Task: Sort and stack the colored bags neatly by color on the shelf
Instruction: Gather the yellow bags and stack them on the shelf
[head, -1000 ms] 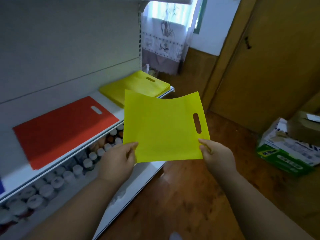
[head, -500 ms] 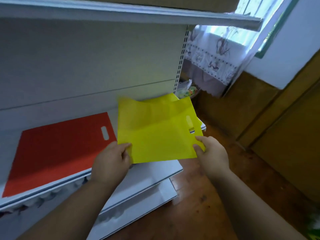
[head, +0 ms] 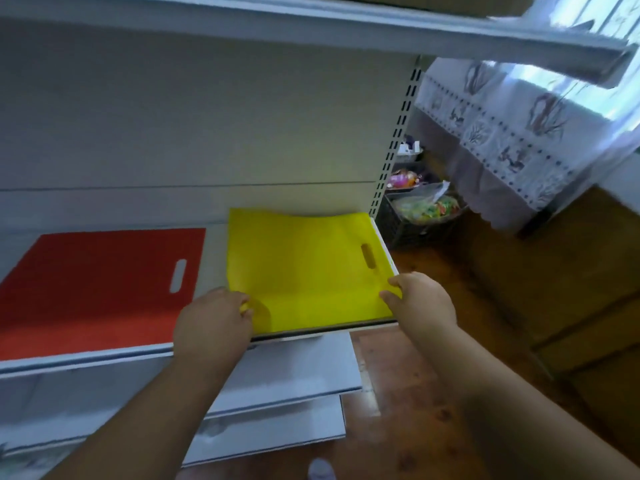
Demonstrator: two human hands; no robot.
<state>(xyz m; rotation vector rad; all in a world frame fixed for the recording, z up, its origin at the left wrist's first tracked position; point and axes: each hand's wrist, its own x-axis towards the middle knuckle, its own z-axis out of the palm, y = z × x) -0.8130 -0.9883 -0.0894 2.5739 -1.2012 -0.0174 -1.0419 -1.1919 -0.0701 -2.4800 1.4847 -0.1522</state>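
Both hands grasp the near edge of a yellow bag [head: 304, 265] lying at the right end of the shelf [head: 86, 358]: left hand [head: 211, 323] pinching one corner, right hand [head: 420, 301] the other. A red bag [head: 93, 285] lies just left.

My daylight comes from the curtained window [head: 568, 109] at upper right, which blows out to pale blue-white. The shelf back panel [head: 207, 126] sits in dimmer, even shade. Wide-angle distortion bends the upper shelf edge [head: 311, 26] and smears its right end. I see motion blur softening both forearms low in frame. The yellow bag [head: 304, 268] reads saturated, with a soft shadow beside my left hand [head: 211, 323].
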